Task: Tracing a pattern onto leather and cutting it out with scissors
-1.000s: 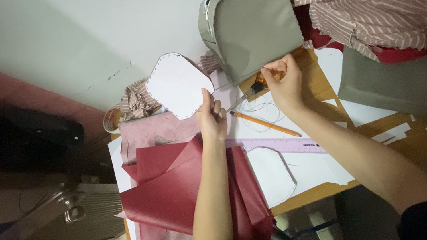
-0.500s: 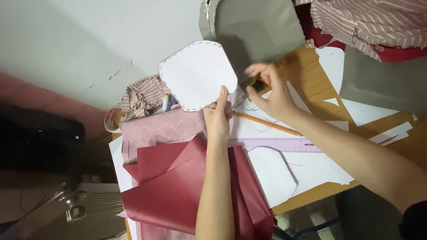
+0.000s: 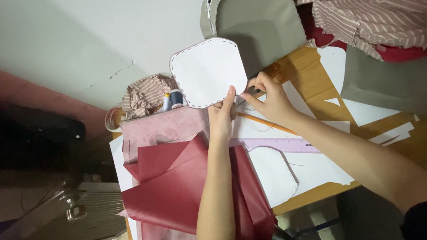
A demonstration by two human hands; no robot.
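Head view: both hands' fingers [image 3: 230, 98] pinch the white pattern [image 3: 208, 72] by its lower edge, above the bench [image 3: 307, 72].

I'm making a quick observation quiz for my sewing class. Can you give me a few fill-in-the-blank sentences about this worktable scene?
1. The left hand holds up a white pattern piece whose edge is marked with a ____ line.
2. Folded sheets of ____-coloured material lie under the left forearm.
3. A long ruler of ____ colour lies across the white paper.
4. The right hand pinches the pattern piece at its lower ____ corner.

Missing words: dashed; dark red; purple; right
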